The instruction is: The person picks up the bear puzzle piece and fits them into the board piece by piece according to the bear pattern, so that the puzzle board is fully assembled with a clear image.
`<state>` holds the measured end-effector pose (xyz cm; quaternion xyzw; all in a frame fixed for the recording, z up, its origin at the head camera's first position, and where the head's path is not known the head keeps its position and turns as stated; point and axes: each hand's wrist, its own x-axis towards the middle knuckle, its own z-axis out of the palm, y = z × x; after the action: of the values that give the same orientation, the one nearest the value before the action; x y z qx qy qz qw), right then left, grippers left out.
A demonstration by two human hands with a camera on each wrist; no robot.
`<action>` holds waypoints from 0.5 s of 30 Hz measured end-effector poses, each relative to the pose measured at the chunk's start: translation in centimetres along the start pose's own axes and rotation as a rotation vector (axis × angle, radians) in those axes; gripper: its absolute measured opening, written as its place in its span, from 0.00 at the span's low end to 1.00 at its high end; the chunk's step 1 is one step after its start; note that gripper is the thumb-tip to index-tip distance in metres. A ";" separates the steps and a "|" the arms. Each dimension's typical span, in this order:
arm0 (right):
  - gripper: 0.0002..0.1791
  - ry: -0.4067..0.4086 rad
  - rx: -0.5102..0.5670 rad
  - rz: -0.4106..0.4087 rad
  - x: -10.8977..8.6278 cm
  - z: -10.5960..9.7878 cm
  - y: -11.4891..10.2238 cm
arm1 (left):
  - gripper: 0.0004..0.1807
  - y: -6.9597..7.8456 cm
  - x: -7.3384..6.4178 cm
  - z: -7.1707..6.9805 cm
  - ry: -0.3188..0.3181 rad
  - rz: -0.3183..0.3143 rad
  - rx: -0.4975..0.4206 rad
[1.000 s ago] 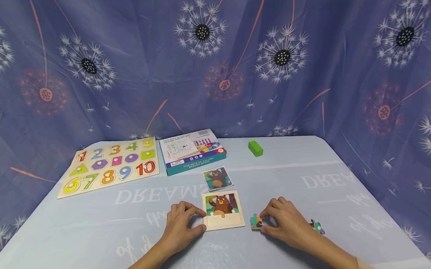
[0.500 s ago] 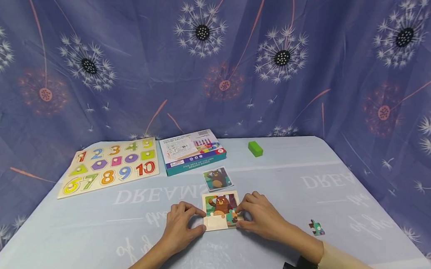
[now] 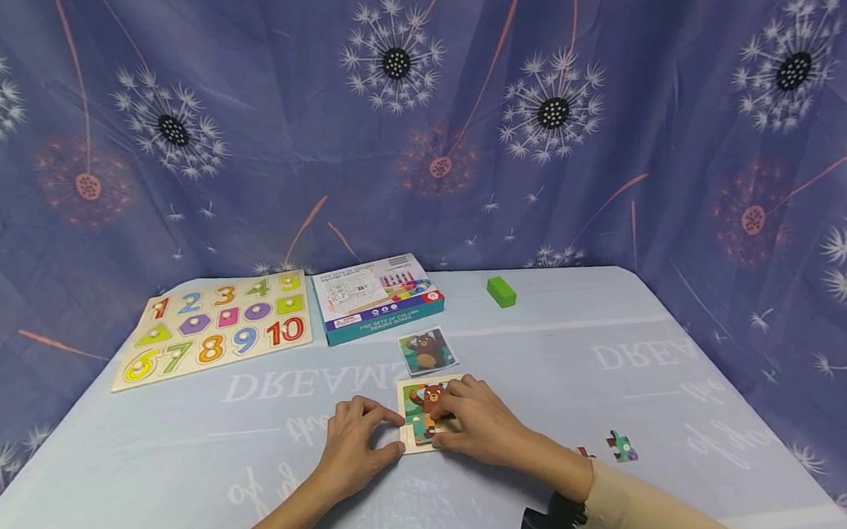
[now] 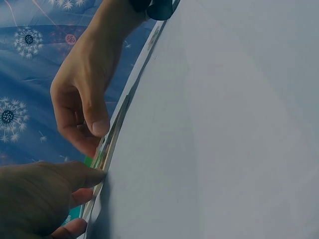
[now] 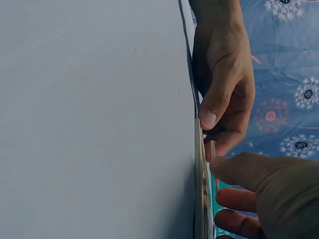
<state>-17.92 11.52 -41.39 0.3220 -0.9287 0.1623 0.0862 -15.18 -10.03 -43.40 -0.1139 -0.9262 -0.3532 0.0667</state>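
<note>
A square wooden jigsaw tray with a brown bear picture lies on the table; its upper half is filled with pieces. My left hand holds the tray's left side between thumb and fingers. My right hand pinches a teal and orange puzzle piece over the tray's lower left part. In the right wrist view the puzzle piece stands slightly above the tray. The right fingers hide the tray's lower right part. A bear picture card lies just behind the tray.
A loose teal puzzle piece lies at the right; a brown one is partly hidden behind the right forearm. Further back are a number board, a box and a green block. A patterned curtain hangs behind.
My right hand has carried the puzzle piece leftward from the right of the tray, across its lower right, to its lower left. My left hand stays at the tray's left side.
</note>
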 end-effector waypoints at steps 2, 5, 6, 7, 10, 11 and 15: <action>0.13 -0.001 0.004 -0.004 0.1 0.1 -0.1 | 0.12 0.0 0.0 0.0 0.000 0.002 -0.002; 0.13 -0.006 0.007 -0.006 0.3 0.3 -0.3 | 0.12 0.0 0.0 0.0 0.002 0.008 -0.005; 0.13 -0.009 0.007 -0.006 0.3 0.3 -0.3 | 0.12 0.0 0.0 0.0 0.003 0.010 -0.007; 0.13 -0.011 0.005 -0.006 0.3 0.4 -0.3 | 0.12 0.0 -0.1 0.0 0.003 0.011 -0.007; 0.13 -0.019 0.008 -0.006 0.5 0.5 -0.3 | 0.12 0.0 -0.1 0.1 0.004 0.012 -0.009; 0.13 -0.022 0.011 -0.005 0.5 0.6 -0.3 | 0.12 0.0 -0.1 0.1 0.005 0.011 -0.009; 0.13 -0.031 0.015 -0.004 0.7 0.7 -0.3 | 0.12 0.0 0.0 0.0 0.006 0.008 -0.005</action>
<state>-18.33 10.68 -41.81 0.3268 -0.9281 0.1643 0.0698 -15.15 -10.01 -43.44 -0.1166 -0.9247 -0.3555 0.0703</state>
